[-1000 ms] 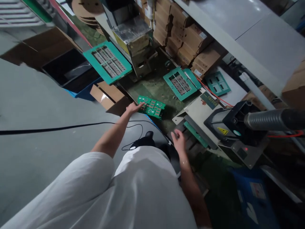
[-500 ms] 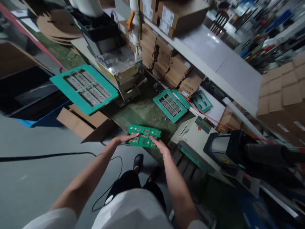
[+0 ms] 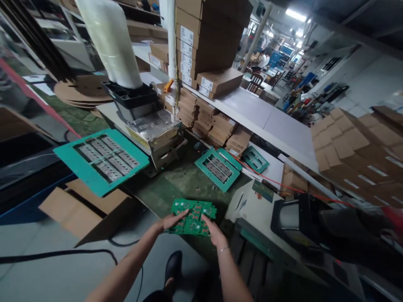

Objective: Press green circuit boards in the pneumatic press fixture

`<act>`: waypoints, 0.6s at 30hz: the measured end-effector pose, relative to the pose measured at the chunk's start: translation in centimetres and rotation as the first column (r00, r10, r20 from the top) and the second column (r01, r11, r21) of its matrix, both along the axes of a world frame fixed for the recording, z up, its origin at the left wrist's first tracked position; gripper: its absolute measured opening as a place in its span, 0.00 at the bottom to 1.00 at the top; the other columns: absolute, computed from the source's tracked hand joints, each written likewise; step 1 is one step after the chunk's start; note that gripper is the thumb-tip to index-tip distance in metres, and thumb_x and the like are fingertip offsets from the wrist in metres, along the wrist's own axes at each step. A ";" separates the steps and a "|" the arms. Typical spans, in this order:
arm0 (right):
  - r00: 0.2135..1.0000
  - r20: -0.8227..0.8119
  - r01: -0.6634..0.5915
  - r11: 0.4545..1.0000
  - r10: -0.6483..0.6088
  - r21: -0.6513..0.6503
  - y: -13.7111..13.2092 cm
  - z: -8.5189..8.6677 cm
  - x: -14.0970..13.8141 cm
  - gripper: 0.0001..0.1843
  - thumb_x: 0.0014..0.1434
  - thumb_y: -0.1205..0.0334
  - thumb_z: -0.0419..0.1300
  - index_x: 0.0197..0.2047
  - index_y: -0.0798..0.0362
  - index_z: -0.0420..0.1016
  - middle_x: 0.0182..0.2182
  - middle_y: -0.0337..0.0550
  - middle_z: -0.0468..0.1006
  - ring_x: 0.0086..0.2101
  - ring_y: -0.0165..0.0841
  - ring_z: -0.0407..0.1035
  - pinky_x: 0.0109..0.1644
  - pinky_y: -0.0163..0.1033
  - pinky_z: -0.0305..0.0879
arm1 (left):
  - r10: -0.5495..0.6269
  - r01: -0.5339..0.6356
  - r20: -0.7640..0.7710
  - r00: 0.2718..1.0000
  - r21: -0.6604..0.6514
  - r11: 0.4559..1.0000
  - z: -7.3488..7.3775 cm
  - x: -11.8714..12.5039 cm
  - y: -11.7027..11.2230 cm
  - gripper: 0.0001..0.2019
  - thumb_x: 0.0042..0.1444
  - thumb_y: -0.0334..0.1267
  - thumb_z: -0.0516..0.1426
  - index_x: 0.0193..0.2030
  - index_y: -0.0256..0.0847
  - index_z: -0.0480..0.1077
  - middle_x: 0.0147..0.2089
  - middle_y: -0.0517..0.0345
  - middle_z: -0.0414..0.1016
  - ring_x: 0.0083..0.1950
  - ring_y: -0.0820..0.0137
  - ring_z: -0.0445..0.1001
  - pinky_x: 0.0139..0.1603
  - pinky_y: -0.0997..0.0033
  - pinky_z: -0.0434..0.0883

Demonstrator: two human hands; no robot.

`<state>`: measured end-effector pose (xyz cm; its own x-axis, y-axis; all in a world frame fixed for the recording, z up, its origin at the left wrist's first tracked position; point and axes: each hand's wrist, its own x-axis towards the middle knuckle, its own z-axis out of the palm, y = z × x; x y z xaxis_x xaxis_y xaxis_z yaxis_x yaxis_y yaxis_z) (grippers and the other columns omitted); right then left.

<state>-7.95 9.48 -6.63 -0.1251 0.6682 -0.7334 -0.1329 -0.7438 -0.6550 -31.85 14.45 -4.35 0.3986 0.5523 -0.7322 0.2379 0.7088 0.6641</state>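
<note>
Left hand (image 3: 170, 221), right hand (image 3: 215, 233), board (image 3: 193, 224) clasped between

The circuit board (image 3: 195, 214) shows small coppery metal patches. The teal frame (image 3: 82, 165) looks smooth and matt. The worktop (image 3: 166, 184) seems rough, the shelf (image 3: 267, 112) smooth, and the box (image 3: 222, 79) is matt cardboard.

Electronics workshop (factory type), as shown by a green circuit bd. (image 3: 194, 216) at a worn bench (image 3: 157, 184), w/ a machine (image 3: 267, 216) alongside. Behind: stacked cardboard boxes (image 3: 343, 142), a white shelf (image 3: 277, 121) & strip ceiling lights (image 3: 296, 15), receding.
</note>
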 end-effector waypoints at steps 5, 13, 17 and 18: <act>0.999 -0.041 -0.001 0.999 0.003 0.041 -0.5 0.5 -0.4 0.36 0.41 0.30 0.72 0.46 0.47 0.85 0.50 0.45 0.85 0.58 0.49 0.76 0.69 0.55 0.65 | 0.014 -0.013 -0.080 0.997 0.016 1.000 0.7 -0.2 0.7 0.50 0.20 0.85 0.62 0.39 0.41 0.82 0.47 0.45 0.86 0.56 0.49 0.82 0.59 0.58 0.77; 0.998 0.052 -0.043 0.993 0.037 0.110 0.0 0.8 -0.8 0.43 0.43 0.30 0.72 0.53 0.52 0.83 0.54 0.49 0.84 0.58 0.49 0.75 0.68 0.54 0.67 | 0.003 -0.004 -0.110 0.994 -0.009 1.000 2.4 -0.2 1.4 0.50 0.20 0.83 0.65 0.40 0.40 0.82 0.46 0.45 0.86 0.54 0.48 0.82 0.59 0.57 0.77; 0.915 0.401 -0.044 0.980 -0.039 0.194 -1.0 2.2 0.1 0.36 0.48 0.35 0.72 0.53 0.52 0.83 0.54 0.52 0.83 0.60 0.53 0.72 0.70 0.57 0.63 | -0.018 0.033 -0.151 0.988 0.095 0.995 3.4 -0.7 1.5 0.44 0.31 0.78 0.67 0.46 0.43 0.82 0.46 0.49 0.86 0.60 0.48 0.79 0.66 0.53 0.74; 0.848 0.525 -0.054 0.972 -0.078 0.231 -1.9 2.7 0.6 0.33 0.50 0.38 0.73 0.52 0.52 0.83 0.54 0.54 0.83 0.60 0.54 0.71 0.70 0.57 0.61 | 0.018 0.007 -0.172 0.985 0.145 0.989 3.5 -0.9 1.3 0.43 0.35 0.77 0.66 0.48 0.44 0.82 0.48 0.49 0.86 0.63 0.48 0.77 0.68 0.53 0.72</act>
